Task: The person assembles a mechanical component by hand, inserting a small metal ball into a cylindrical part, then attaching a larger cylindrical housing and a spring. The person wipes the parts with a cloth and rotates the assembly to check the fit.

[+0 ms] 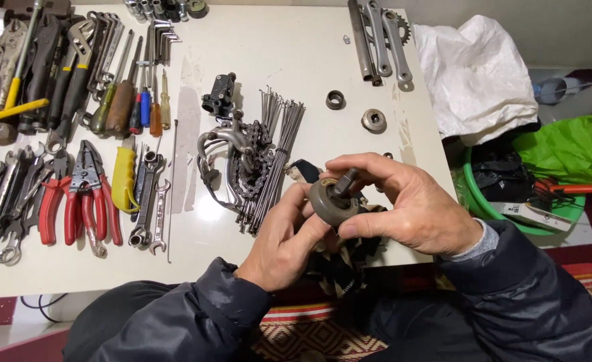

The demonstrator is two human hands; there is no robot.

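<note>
Both hands, the left hand (pixel 286 234) beneath and the right hand (pixel 403 204) above, close on a round grey metal hub part (pixel 333 200) held above the white bench (pixel 296 74) edge, near the bundled steel spokes (pixel 276 154), seemingly steadying it.

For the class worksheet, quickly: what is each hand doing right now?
Left hand: closed on the round metal part, gripping its lower edge.
Right hand: closed on the same part, from above.

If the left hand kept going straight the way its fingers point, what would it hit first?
The left hand points up and right, its fingers already on the round metal part that the right hand also holds. That part comes first; the right hand's fingers lie just behind it.
</note>
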